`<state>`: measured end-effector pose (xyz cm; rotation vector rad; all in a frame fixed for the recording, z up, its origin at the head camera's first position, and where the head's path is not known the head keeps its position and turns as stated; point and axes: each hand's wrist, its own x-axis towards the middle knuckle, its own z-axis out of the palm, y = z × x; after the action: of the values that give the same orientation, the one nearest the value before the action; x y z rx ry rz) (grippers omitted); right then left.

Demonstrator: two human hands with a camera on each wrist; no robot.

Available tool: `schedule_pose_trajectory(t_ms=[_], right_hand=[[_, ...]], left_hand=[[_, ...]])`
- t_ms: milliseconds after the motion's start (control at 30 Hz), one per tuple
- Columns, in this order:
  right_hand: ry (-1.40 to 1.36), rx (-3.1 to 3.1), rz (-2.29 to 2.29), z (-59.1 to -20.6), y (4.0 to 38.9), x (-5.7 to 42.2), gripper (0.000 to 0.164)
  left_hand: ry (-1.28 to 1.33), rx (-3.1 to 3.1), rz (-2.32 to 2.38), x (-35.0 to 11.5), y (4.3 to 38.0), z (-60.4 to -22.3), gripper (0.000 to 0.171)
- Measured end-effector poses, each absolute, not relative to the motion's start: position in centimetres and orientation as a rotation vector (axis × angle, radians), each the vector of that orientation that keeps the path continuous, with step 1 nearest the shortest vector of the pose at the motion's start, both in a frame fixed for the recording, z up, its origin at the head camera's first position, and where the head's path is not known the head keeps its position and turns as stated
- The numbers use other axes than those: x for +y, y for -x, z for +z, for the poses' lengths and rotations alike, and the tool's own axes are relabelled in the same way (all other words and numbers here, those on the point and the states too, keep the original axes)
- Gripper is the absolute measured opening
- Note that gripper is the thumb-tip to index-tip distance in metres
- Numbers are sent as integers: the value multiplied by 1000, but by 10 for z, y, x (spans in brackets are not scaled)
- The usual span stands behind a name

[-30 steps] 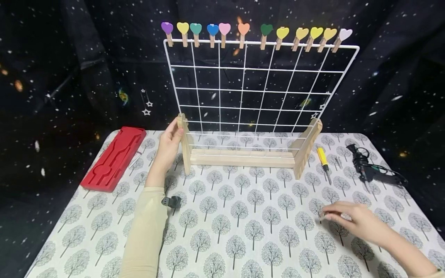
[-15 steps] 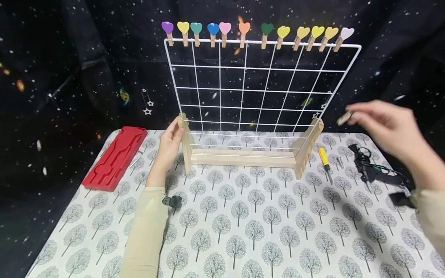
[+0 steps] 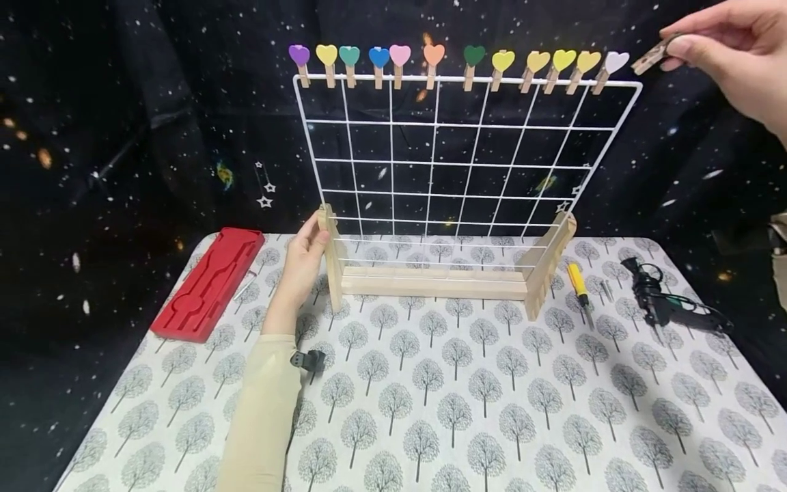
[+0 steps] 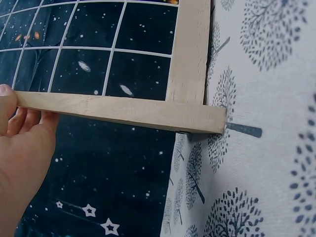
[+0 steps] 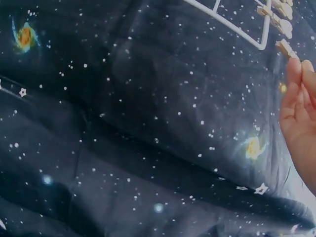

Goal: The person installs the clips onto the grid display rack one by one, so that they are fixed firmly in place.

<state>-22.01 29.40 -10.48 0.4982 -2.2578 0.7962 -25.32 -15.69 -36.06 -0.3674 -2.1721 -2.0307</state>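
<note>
A white wire grid (image 3: 435, 126) leans back in a wooden stand (image 3: 430, 283), with a row of heart-topped clothespins along its top bar. My left hand (image 3: 302, 256) grips the stand's left upright (image 4: 123, 112) near its upper end, thumb on one side and fingers on the other. High at the right, my right hand (image 3: 738, 58) pinches a wooden clothespin (image 3: 653, 56) between thumb and fingers. That clothespin is just right of the white heart clothespin (image 3: 615, 63), apart from the bar. In the right wrist view its tip (image 5: 285, 48) shows near the grid's corner.
On the tree-print tablecloth, a red molded tray (image 3: 208, 283) lies at the left beside a small metal tool (image 3: 244, 285). Right of the stand are a yellow-handled screwdriver (image 3: 579, 283), small metal pieces (image 3: 606, 290) and a black glue-gun-like tool (image 3: 667, 304). A dark star-print cloth hangs behind.
My right hand has risen from low over the table's right side to the grid's upper right corner, carrying the clothespin. The left hand keeps its grip on the upright.
</note>
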Motion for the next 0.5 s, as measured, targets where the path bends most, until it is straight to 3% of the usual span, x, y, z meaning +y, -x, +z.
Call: schedule_pose_trajectory(t_ms=[500], right_hand=[[-621,-2518,583,-96,234,288,25]], left_hand=[[373,-2153,-2024,-160,254,-357,47]])
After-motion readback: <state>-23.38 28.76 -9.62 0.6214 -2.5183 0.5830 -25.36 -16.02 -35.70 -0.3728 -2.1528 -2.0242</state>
